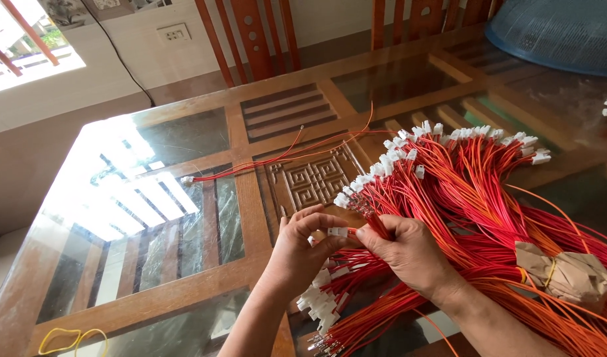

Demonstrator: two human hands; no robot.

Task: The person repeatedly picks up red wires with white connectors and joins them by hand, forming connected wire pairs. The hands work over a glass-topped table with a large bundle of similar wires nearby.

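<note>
My left hand (302, 248) pinches a small white plastic connector (338, 232) between thumb and fingers. My right hand (409, 254) grips red-orange wires (380, 228) and holds their ends at that connector. A big bundle of red-orange wires (475, 198) with white connectors on their tips fans out across the glass-topped wooden table (184, 277). Brown paper (568, 274) with a rubber band ties the bundle at the right. More white connectors (320, 304) lie under my left wrist.
One finished wire set with a white connector (187, 179) lies apart on the glass, trailing right. Yellow rubber bands (68, 338) rest at the near left corner. A blue mesh cover (561, 33) sits far right. Wooden chairs (250, 33) stand behind the table.
</note>
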